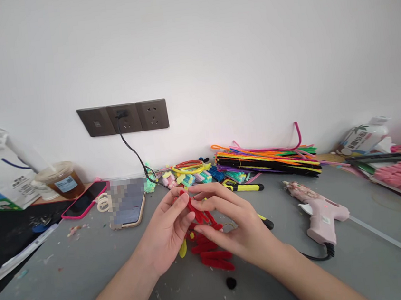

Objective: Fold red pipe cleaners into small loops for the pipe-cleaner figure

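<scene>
Both hands meet over the middle of the grey table around a red pipe cleaner piece (197,212). My left hand (170,222) pinches it between thumb and fingers. On the other side, my right hand (230,213) has its fingers curled over the same red piece, and its thumb lies just below. Parts of the piece are hidden by the fingers. Under the hands lie folded red pipe cleaner loops (217,260), a yellow loop (182,248) and a small black pompom (230,283).
A pink glue gun (322,216) with a long glue stick lies right. Bundled pipe cleaners (268,162) rest along the wall, near yellow-handled pliers (245,187). At left are a phone (129,203), a pink-cased phone (86,200) and a drink cup (63,179). A black cord (132,150) hangs from the socket.
</scene>
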A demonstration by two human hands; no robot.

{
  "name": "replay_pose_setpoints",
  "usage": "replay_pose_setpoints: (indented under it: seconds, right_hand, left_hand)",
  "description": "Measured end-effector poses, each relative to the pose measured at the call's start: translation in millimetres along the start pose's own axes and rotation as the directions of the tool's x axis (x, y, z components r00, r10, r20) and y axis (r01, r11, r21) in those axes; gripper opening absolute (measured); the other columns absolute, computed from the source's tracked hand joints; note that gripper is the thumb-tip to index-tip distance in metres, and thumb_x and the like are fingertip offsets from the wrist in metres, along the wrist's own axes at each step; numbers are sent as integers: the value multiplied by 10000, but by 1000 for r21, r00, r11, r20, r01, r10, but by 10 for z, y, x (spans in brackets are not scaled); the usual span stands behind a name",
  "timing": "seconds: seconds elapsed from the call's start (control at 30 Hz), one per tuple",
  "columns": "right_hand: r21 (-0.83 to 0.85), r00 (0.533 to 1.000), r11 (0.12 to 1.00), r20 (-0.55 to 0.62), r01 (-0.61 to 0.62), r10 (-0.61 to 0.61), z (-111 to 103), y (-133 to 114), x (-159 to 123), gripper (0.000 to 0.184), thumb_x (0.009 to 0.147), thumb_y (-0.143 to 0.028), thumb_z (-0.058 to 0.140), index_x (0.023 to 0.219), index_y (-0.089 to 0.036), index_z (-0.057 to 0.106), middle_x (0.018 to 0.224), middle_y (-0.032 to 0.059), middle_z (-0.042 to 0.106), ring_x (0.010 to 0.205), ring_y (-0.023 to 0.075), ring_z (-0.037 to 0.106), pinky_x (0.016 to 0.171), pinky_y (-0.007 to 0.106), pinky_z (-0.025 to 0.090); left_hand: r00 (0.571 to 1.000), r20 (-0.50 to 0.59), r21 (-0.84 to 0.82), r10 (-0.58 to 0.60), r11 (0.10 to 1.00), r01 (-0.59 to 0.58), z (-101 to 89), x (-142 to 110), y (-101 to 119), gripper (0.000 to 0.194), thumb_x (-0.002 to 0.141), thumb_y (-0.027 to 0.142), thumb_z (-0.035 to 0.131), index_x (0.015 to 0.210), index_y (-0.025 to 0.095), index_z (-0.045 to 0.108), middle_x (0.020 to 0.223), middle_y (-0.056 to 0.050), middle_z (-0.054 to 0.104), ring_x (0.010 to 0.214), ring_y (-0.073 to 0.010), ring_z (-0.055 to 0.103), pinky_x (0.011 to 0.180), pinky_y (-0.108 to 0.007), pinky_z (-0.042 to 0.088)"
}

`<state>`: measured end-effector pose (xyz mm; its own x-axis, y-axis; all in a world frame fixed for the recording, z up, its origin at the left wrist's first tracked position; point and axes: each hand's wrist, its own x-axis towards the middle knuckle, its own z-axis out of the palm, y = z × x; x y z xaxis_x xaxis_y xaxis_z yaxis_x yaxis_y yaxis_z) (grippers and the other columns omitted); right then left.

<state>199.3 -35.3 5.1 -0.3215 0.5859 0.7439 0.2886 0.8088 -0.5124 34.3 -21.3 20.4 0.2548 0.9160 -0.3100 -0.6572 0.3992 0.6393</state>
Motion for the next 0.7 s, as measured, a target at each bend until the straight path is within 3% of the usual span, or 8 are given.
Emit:
replay_pose_setpoints:
  seconds: [0.13, 0.27, 0.33, 0.43, 0.53, 0.6, 0.7]
  right_hand:
    - [26, 997, 999, -64, -38, 40, -41, 19, 23, 132, 907, -125, 656, 985, -223, 699, 1101, 109, 698, 1017, 214, 681, 883, 363, 568]
    - [145, 976, 974, -110, -174, 191, -111, 53, 61, 124, 924, -171, 650, 949, -234, 753, 965, 76, 728, 904, 207, 685, 801, 348, 567]
    - [212, 959, 945, -88, -248, 271, -137, 84, 77, 108, 926, -213, 658, 910, -228, 764, 908, 65, 733, 874, 206, 677, 794, 343, 556]
    - [257, 932, 905, -33, -340, 360, -151, 127, 90, 119, 916, -285, 678, 866, -220, 764, 871, 55, 733, 834, 203, 665, 777, 336, 537]
    - [257, 912, 882, -6, -395, 410, -142, 146, 90, 163, 894, -337, 695, 816, -207, 755, 836, 55, 723, 788, 199, 654, 734, 325, 524]
    - [258, 903, 871, 14, -417, 429, -136, 144, 90, 187, 885, -358, 696, 806, -199, 754, 818, 54, 719, 776, 196, 650, 724, 317, 518]
    - [269, 886, 848, 59, -457, 459, -139, 134, 97, 213, 886, -378, 684, 797, -195, 749, 804, 51, 719, 775, 194, 647, 715, 308, 508]
  left_hand:
    - [994, 112, 47, 2, 999, -7, -21, 14, -4, 205, 744, 152, 839, 800, 156, 642, 757, 25, 679, 640, -67, 678, 621, -139, 621]
    - [986, 164, 274, 28, 959, -73, -47, 19, 17, 295, 697, 292, 880, 737, 167, 616, 696, 30, 626, 662, -92, 660, 623, -160, 611]
    - [968, 205, 448, 144, 866, -223, -66, 22, 32, 225, 748, 302, 837, 768, 177, 651, 717, 21, 626, 691, -106, 652, 634, -178, 606]
    - [891, 305, 681, 337, 577, -452, -100, 33, 42, 125, 763, 254, 806, 832, 198, 719, 824, -11, 688, 790, -146, 670, 678, -195, 595]
    - [839, 362, 787, 406, 350, -508, -135, 55, 25, 120, 746, 236, 808, 852, 208, 760, 856, -31, 737, 790, -173, 693, 675, -205, 583]
    - [826, 375, 799, 422, 305, -519, -154, 66, 10, 84, 752, 237, 797, 829, 212, 775, 821, -27, 751, 735, -173, 701, 663, -213, 575]
    - [837, 356, 784, 416, 354, -510, -161, 59, 8, 40, 769, 245, 780, 797, 218, 787, 742, -17, 758, 675, -180, 719, 639, -221, 569]
